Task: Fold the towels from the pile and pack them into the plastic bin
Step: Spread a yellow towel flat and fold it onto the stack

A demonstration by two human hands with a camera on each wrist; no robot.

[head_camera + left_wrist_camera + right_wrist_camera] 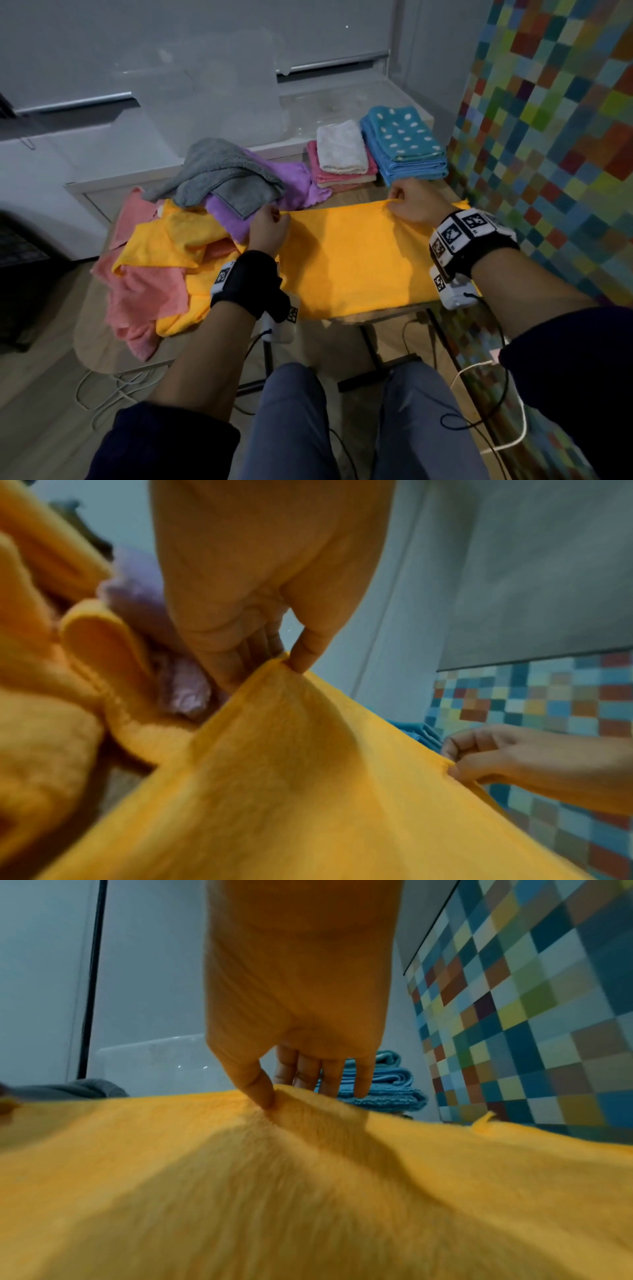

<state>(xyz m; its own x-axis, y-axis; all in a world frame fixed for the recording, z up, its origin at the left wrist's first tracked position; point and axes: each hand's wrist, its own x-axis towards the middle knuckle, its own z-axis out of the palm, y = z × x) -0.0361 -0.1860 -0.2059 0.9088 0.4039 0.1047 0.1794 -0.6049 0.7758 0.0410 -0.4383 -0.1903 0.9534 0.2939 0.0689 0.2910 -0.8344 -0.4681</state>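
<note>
An orange towel lies spread over the small table, its near edge hanging at the front. My left hand pinches its far edge toward the left, thumb against fingers. My right hand pinches the same far edge toward the right, thumb on top and fingers behind the cloth. The unfolded pile of orange, pink, purple and grey towels sits at the left. The clear plastic bin stands behind the pile against the wall, and I cannot tell what is inside it.
Folded stacks stand at the back right: a white towel on pink ones and blue dotted towels. A colourful tiled wall runs close along the right. Cables trail on the wooden floor below my knees.
</note>
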